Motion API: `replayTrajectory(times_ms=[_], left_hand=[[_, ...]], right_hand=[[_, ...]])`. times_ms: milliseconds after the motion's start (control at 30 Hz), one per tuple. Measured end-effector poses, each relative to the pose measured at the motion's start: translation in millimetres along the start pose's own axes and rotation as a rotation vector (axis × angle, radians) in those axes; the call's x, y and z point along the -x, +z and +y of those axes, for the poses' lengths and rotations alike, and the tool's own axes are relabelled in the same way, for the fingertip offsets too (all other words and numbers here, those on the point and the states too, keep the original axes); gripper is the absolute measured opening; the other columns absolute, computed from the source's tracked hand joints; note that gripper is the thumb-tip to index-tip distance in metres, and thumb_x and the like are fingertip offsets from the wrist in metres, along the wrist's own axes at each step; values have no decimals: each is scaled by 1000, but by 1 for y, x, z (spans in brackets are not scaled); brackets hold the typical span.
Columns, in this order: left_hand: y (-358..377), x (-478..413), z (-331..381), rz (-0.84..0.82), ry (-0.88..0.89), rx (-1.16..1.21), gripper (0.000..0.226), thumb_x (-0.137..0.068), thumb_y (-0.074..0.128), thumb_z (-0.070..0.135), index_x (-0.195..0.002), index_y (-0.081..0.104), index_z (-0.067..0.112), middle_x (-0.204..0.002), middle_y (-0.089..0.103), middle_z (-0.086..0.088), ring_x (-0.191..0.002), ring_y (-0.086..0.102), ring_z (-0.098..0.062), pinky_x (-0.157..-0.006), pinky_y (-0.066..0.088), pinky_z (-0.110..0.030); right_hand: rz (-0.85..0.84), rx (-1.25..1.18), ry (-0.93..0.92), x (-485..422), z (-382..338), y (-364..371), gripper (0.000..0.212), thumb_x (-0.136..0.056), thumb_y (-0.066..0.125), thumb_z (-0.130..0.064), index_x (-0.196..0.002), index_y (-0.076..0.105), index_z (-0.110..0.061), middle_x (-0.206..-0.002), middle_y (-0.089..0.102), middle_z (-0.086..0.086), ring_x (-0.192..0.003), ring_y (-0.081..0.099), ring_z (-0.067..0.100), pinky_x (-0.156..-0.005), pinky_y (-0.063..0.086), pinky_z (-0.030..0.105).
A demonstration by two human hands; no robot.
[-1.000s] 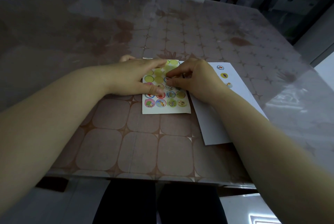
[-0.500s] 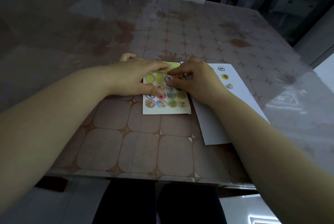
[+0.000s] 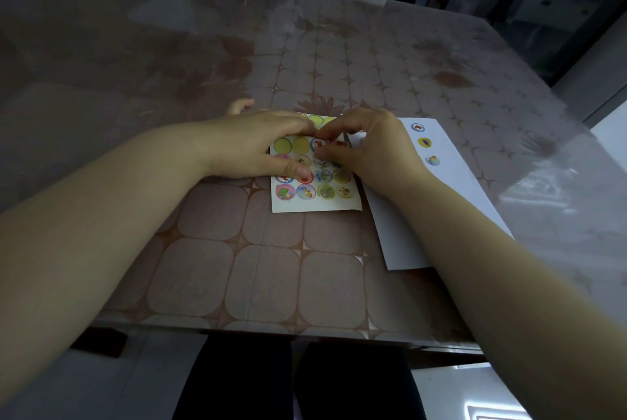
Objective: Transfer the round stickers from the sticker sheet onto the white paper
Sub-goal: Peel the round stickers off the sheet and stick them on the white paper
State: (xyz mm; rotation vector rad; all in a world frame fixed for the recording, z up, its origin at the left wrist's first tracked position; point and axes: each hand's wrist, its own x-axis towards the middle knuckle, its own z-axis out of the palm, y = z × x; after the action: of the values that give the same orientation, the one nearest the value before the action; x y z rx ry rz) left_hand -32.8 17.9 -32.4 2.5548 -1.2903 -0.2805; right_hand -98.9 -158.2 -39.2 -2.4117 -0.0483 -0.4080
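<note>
While the left hand (image 3: 258,144) lies flat, pinning the sticker sheet (image 3: 315,178) to the desk (image 3: 258,270), the right hand (image 3: 366,144) pinches narrowly at a sticker under its fingertips; whether it is lifted cannot be told. White paper (image 3: 451,189), three stickers on, lies beneath the right wrist. Risk: a hasty peel could tear or curl the sticker.

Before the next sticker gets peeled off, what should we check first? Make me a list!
1. Square sticker sheet lying flat on the brown patterned table: ok.
2. Left hand pressing the sheet down: ok.
3. Right hand fingertips on a round sticker in the upper rows: ok.
4. Sticker edge lifted and pinched in the grip: cannot tell, fingers hide it.
5. White paper close beside the sheet, with bare space: ok.
6. Three round stickers already stuck on the paper: ok.
</note>
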Motion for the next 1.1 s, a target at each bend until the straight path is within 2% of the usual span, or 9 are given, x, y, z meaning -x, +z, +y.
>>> replayTrajectory(times_ms=[33,100,200,333,400,600,833,1000,1100], left_hand=[[0,0,0,-2,-3,0,76,-67,46,70,-134,38,35,-142,36,18,-131,29,-2,-110,0,-45],[0,0,1,0,0,-1,75,-68,46,70,-134,38,34,-143,35,17,-132,28,-3,-110,0,-45],[1,0,1,2,-2,-7,79,-67,48,74,-134,38,34,-144,34,17,-133,27,-3,-110,0,-45],[1,0,-1,12,-1,-1,79,-65,47,72,-134,36,34,-144,33,18,-132,26,-2,-111,0,-45],[2,-1,-3,16,7,1,81,-65,49,76,-134,36,35,-143,34,18,-132,27,-2,-110,0,-45],[3,-2,-3,18,6,6,79,-63,44,69,-134,35,36,-143,34,18,-132,26,-2,-111,0,-45],[2,-1,-2,9,5,7,80,-66,50,73,-134,35,34,-143,35,16,-132,27,-4,-111,0,-46],[1,0,0,2,-1,18,80,-66,49,71,-135,34,35,-142,35,16,-132,27,-3,-111,-1,-45],[0,2,2,-1,-6,42,79,-63,45,68,-135,33,37,-143,34,18,-133,26,-3,-112,-2,-45]], right_hand=[[-12,-22,39,0,0,0,15,-70,78,-24,-84,73,-24,-75,58,-20,-85,59,11,-78,44,20],[-40,-53,100,0,-1,1,12,-71,77,-22,-81,70,-26,-70,56,-21,-75,55,7,-63,38,9],[-61,-82,156,-2,-3,3,12,-73,75,-20,-77,67,-27,-66,55,-19,-57,49,-4,-51,35,5],[-65,-106,191,-3,-5,4,13,-73,75,-19,-76,66,-27,-65,55,-17,-49,46,-14,-49,33,3],[-62,-117,188,-2,-5,4,13,-72,76,-18,-74,66,-27,-65,55,-17,-48,46,-12,-49,34,4],[-41,-150,182,1,-6,2,12,-71,77,-15,-77,70,-23,-60,51,-17,-53,43,3,-51,35,9],[-17,-149,170,1,-5,3,18,-70,78,-16,-72,67,-30,-63,53,-19,-55,45,-2,-52,36,6],[8,-101,145,3,-6,3,14,-72,77,-19,-77,69,-30,-69,54,-21,-70,52,-2,-63,37,4],[43,-71,129,4,-5,5,14,-71,77,-22,-82,73,-29,-77,61,-17,-79,58,4,-72,42,10]])
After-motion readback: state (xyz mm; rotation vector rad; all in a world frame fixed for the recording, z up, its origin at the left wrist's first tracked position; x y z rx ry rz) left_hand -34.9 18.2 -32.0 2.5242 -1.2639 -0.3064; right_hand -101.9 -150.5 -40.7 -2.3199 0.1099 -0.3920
